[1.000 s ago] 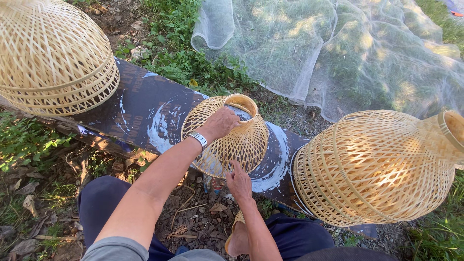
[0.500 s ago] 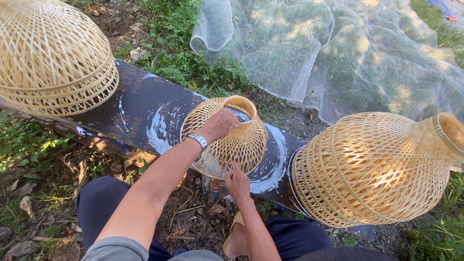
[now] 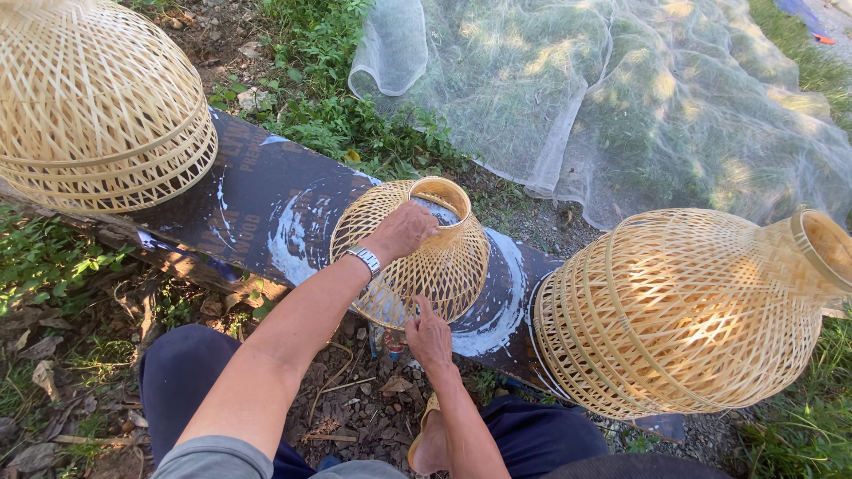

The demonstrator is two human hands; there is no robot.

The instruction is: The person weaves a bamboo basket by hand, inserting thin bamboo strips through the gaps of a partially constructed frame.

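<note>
1. Nearest the camera, dark trousers and a sandalled foot on bare, leaf-littered ground, just this side of the small woven basket (image 3: 410,253), our landmark here.
2. Right hand (image 3: 429,335) comes up to the basket's near lower rim, fingers pressed to the weave, forefinger pointing up along it. The grip looks loose, more a steadying touch than a clasp.
3. Left hand (image 3: 404,231), steel watch (image 3: 364,260) on the wrist, lies over the top of the basket by its narrow neck ring, fingers curled down on the weave. Whether they close round the ring I cannot tell.
4. My read: the basket is being held still and checked or turned. Any next move calls for both hands keeping hold so it doesn't roll.
5. The basket itself: pale bamboo, open lattice, bell-shaped, lying tilted on the dark plank tabletop (image 3: 266,200), which is smeared white beneath it.
6. Right of it, a bigger woven basket (image 3: 683,310) on its side, nearly touching.
7. Far left of it, a stack of domed baskets (image 3: 98,106).
8. Beyond it, grass and a pale fine net (image 3: 621,98) spread out.
</note>
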